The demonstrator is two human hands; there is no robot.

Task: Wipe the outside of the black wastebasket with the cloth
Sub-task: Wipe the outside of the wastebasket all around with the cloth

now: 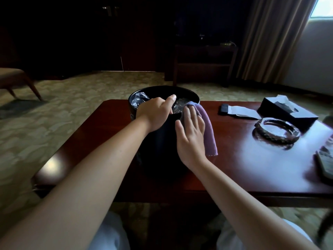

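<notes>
A black wastebasket [162,141] with a clear plastic liner stands on the dark red table [234,168], straight in front of me. My left hand [155,114] grips its near rim, thumb over the edge. My right hand [191,136] lies flat against the basket's right side near the top, fingers straight, pressing a purple cloth [209,134] to it. The cloth's loose end hangs down past my hand. The basket's lower part is very dark and hard to make out.
On the table's right stand a glass ashtray [277,131], a black tissue box [286,110], a small dark object with white paper [236,110] and a remote [326,161] at the edge. A chair [16,82] is far left, a dark cabinet [201,64] behind.
</notes>
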